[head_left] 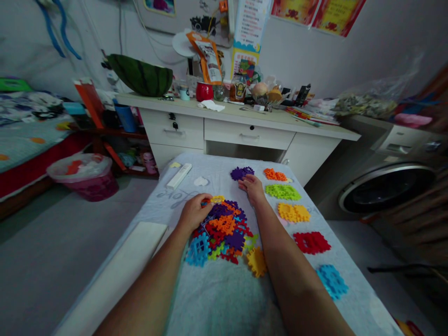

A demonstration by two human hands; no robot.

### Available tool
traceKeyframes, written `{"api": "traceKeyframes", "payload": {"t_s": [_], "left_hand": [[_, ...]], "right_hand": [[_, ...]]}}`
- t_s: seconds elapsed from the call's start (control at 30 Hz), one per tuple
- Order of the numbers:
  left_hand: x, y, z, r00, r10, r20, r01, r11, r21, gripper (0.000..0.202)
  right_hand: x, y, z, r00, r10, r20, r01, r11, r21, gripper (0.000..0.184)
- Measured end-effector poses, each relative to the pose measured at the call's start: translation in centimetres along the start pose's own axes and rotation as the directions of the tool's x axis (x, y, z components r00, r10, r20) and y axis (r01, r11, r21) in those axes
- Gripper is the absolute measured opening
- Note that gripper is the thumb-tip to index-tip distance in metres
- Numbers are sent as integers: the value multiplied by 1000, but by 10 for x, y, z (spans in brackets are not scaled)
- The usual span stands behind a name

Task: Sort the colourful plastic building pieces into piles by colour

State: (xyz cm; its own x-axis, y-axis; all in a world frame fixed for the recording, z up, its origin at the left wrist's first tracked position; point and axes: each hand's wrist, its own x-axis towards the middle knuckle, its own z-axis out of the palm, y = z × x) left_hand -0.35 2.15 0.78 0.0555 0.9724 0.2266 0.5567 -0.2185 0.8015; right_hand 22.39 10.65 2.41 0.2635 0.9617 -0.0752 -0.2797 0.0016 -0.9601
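Note:
My left hand (196,212) is at the far left of a mixed heap of plastic interlocking pieces (224,226). Its fingers are pinched on a yellow interlocking piece (217,199) at the heap's back edge. My right hand (252,187) hovers just in front of a small pile of purple interlocking pieces (241,173); its fingers are slightly bent and apart, with nothing visible in them. Down the right side lie sorted groups: orange pieces (275,175), lime green pieces (283,192), yellow pieces (293,212), red pieces (311,242) and blue pieces (332,281).
A pale cloth covers the table (224,298). A white box (179,176) lies at its back left, and a long white slab (122,275) runs along the left edge. Behind stands a white desk (245,123) with a watermelon half (140,74); a washing machine (388,168) is at right.

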Motion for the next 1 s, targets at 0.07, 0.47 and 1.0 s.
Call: {"api": "traceKeyframes", "payload": {"t_s": [0.07, 0.47, 1.0], "left_hand": [[0, 0, 0, 1000, 3, -1, -3, 1000, -6, 30], [1, 3, -5, 974, -160, -161, 103, 943, -317, 33], [3, -4, -3, 967, -186, -171, 126, 941, -314, 35]], "right_hand": [[-1, -1, -2, 999, -29, -26, 26, 997, -79, 28], [-29, -22, 5, 777, 17, 629, 515, 556, -653, 22], [-47, -33, 22, 637, 111, 763, 691, 357, -629, 19]]}}
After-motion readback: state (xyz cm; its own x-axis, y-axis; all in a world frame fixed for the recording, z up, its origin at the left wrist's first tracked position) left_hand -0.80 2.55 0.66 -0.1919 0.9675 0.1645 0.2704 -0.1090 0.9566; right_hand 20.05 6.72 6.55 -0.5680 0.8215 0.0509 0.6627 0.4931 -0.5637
